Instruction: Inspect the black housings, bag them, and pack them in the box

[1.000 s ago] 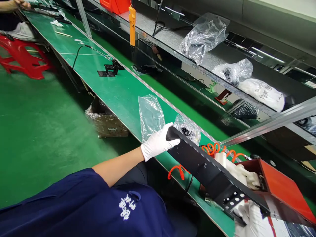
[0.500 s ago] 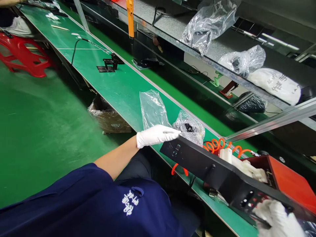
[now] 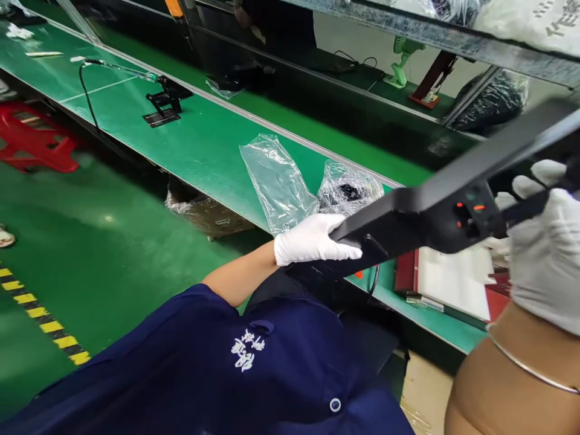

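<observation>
A long black housing panel (image 3: 408, 217) with a bent middle and several slots hangs over the bench edge, its right end raised. My left hand (image 3: 315, 238), in a white glove, pinches the panel's lower left end between thumb and fingers. At the right, my gloved right hand (image 3: 544, 241) wraps around the panel's inner edge, fingertips showing behind it. Small orange-red spots show through the cutouts beside that hand. Behind my left hand lie a flat clear plastic bag (image 3: 278, 184) and a clear-wrapped bundle (image 3: 348, 187) with something black inside.
The green bench (image 3: 212, 163) runs away to the upper left, carrying a black bracket-like stand (image 3: 165, 103). A red and white fixture (image 3: 448, 278) sits under the panel. A metal shelf (image 3: 430, 33) hangs above. On the floor are a box (image 3: 212, 217) and a red stool (image 3: 34, 139).
The panel has been lifted and turned, its right end swinging up off the red fixture. My right hand has risen with it. My left hand keeps its end, thumb now over the edge.
</observation>
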Demonstrator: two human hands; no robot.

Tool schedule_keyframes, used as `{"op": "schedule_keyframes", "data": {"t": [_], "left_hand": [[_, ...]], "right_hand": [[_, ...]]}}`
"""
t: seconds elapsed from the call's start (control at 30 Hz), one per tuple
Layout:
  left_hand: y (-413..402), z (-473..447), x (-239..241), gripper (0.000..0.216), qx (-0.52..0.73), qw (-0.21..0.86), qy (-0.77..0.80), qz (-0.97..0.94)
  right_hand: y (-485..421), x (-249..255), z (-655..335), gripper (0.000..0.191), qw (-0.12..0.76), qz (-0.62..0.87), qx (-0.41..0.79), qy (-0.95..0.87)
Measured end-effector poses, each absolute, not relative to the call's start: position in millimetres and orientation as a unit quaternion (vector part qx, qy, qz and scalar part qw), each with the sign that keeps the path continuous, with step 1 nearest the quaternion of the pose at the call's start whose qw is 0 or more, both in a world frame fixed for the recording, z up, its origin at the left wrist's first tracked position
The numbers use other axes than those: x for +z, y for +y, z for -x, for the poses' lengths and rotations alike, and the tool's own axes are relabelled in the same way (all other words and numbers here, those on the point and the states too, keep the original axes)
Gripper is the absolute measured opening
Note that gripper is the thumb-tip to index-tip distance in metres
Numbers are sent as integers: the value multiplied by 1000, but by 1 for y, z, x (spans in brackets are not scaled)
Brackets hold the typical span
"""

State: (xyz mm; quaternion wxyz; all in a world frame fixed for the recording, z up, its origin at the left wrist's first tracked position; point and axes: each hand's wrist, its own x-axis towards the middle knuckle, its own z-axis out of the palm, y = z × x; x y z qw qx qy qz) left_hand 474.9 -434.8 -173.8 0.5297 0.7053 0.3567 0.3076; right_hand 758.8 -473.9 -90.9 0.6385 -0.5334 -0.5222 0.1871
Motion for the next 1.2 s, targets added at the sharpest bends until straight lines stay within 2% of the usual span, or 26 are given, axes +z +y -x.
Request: {"op": "schedule_keyframes", "data": {"t": [0.1, 0.13, 0.2, 0.27, 0.33, 0.4, 0.5, 0.67, 0.8, 0.93, 1.2], "left_hand": [[-428, -477, -183, 45, 473, 556, 351, -586], [-426, -479, -186, 47, 526, 556, 346, -543], [-425, -487, -190, 47, 607, 547, 338, -467], [-429, -496, -191, 43, 656, 538, 329, -415], [-436, -504, -190, 38, 687, 529, 315, -385], [-443, -509, -189, 34, 708, 526, 300, -364], [-450, -511, -186, 32, 715, 531, 292, -350], [-453, -514, -184, 35, 712, 538, 284, -350], [-450, -513, -183, 36, 730, 496, 309, -356], [-442, -508, -185, 44, 768, 411, 328, -367], [-442, -511, -190, 51, 799, 270, 378, -381]], "right_hand": [[-489, -137, -717, 62, 650, 516, 236, -506], [-494, -156, -702, 64, 618, 527, 274, -516], [-502, -193, -671, 84, 508, 536, 353, -574], [-506, -218, -645, 101, 459, 580, 283, -610], [-505, -230, -630, 107, 450, 613, 161, -629], [-504, -232, -625, 99, 449, 608, 68, -651], [-503, -230, -629, 79, 439, 580, -12, -686], [-505, -228, -634, 58, 429, 568, -72, -698], [-508, -228, -640, 56, 473, 539, -58, -694], [-515, -229, -637, 32, 528, 518, -46, -672], [-519, -231, -617, 18, 580, 506, 98, -631]]}}
